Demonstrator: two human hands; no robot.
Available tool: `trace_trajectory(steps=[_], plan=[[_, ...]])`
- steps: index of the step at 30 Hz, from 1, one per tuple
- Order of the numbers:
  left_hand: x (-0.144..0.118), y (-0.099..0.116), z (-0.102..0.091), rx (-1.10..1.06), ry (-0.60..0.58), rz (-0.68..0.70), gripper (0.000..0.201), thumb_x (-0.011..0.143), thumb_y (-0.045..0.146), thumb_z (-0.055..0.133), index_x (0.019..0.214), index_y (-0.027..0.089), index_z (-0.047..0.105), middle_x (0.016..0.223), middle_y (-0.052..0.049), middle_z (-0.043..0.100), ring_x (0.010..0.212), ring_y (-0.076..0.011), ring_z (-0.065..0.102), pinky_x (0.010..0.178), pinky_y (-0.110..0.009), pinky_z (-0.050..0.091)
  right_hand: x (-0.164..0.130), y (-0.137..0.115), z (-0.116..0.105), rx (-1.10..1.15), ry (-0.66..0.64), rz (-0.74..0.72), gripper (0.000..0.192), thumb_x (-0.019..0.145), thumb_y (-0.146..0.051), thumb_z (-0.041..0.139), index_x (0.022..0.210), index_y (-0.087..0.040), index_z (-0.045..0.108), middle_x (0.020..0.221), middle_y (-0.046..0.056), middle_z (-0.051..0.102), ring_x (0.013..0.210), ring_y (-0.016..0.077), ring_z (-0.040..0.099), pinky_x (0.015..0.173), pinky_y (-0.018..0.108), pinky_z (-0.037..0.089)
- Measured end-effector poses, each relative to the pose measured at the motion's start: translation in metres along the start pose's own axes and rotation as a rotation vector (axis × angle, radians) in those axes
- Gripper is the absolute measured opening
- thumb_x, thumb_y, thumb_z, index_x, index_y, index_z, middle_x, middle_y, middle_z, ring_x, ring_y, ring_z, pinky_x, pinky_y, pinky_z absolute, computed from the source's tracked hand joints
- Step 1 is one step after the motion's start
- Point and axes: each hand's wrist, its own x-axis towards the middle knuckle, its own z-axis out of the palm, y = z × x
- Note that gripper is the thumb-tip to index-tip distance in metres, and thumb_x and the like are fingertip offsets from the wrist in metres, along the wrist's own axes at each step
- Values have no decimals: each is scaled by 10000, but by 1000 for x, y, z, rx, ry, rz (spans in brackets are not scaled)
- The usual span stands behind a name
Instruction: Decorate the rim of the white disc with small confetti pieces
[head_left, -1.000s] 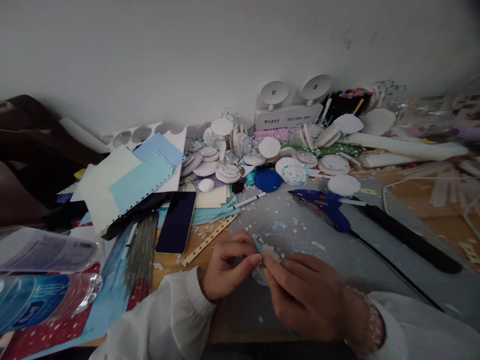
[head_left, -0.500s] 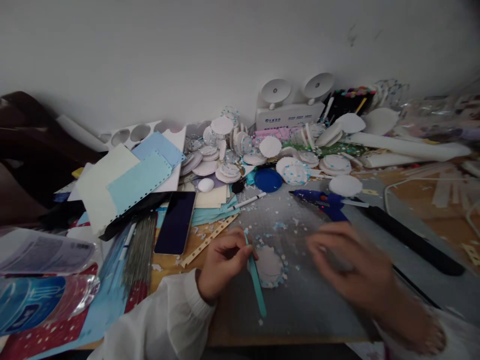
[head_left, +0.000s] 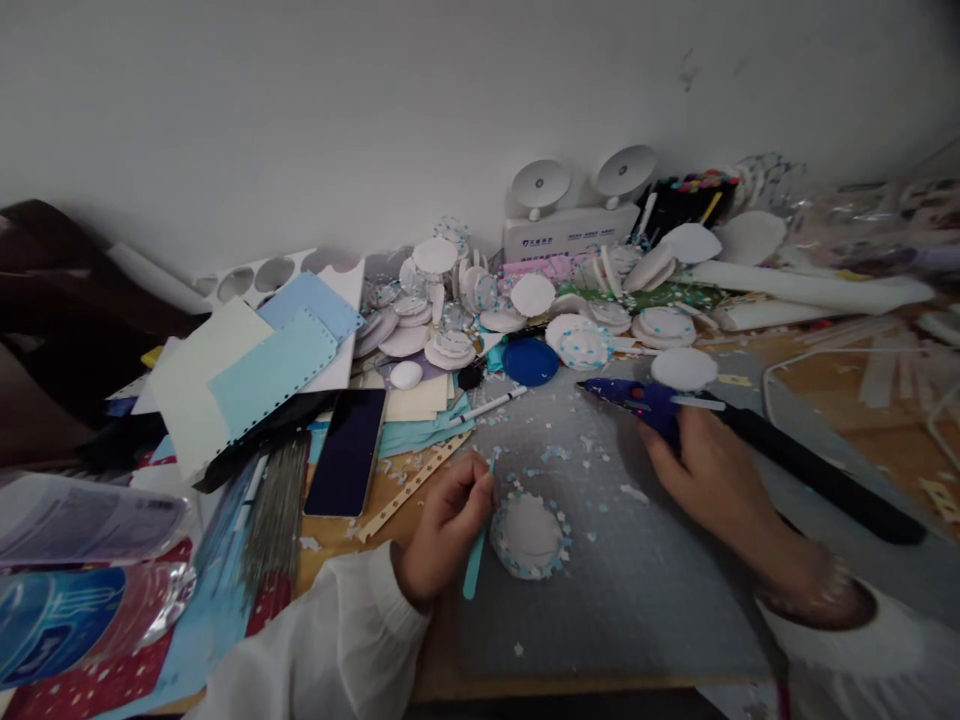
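My left hand (head_left: 454, 515) is closed around slim teal tweezers (head_left: 474, 570), their broad end pointing down toward me. Right beside it on the grey mat (head_left: 600, 600) lies a round white disc (head_left: 531, 535), its rim ringed with small blue and white paper pieces. My right hand (head_left: 712, 480) has its fingers around the handle of a blue glue gun (head_left: 637, 398), which lies on the mat with its nozzle pointing left. The fingertips are partly hidden behind the gun.
Behind the mat are piled white discs (head_left: 450, 348) and a blue round lid (head_left: 530, 361). A phone (head_left: 346, 452), coloured paper sheets (head_left: 274, 365) and bottles (head_left: 82, 610) lie left. A black-handled tool (head_left: 832, 480) lies right. Paper scraps dot the mat.
My right hand has moved up and right from above the mat and has taken hold of the glue gun. My left hand has turned the tweezers and shifted slightly left, off the disc.
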Motion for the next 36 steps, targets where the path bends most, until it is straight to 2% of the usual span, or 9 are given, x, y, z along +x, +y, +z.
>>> trace_trajectory(steps=[4,8,14,18,22,29,36], plan=[[-2,-1,0,43,-38,34,438,936,532,445,669,186,416,673,20,400,645,-128,377,620,-254,347,8,-12,-11,34,65,144,229,736,-327,675,813,-232,482,628,42,547,552,218,538,507,328,370],[-3,-3,0,79,-60,52,403,954,483,438,683,186,420,689,17,394,651,-129,373,618,-257,332,17,-33,-7,215,60,234,266,637,-339,727,657,-237,481,547,19,575,490,180,546,450,286,390],[-1,-5,-1,102,-73,78,392,959,461,438,680,188,413,699,6,409,670,-139,394,624,-268,331,1,-46,7,366,-12,198,235,570,-324,681,527,-253,461,406,-40,504,350,132,444,320,249,322],[-1,-5,-1,91,-100,67,363,969,421,434,694,185,403,726,3,410,693,-138,391,640,-264,329,-4,-46,5,352,-30,208,210,561,-326,630,491,-254,446,383,-44,480,340,123,419,328,252,314],[-2,-3,-1,67,-121,71,334,971,377,440,702,184,397,730,4,401,700,-138,385,641,-262,322,-3,-43,4,335,-27,148,194,574,-322,587,479,-250,434,359,-53,454,326,116,410,336,245,317],[-1,-1,-1,54,-132,74,336,965,375,451,693,184,403,727,0,411,701,-141,401,645,-268,335,-7,-39,4,299,-53,90,190,591,-344,578,484,-229,472,365,-24,500,325,128,449,346,246,346],[-2,-2,-1,48,-147,100,320,969,342,451,697,177,420,723,-1,418,698,-136,403,641,-262,332,-3,-47,-1,272,21,66,195,572,-329,565,442,-216,474,324,-12,474,283,127,422,315,244,328]])
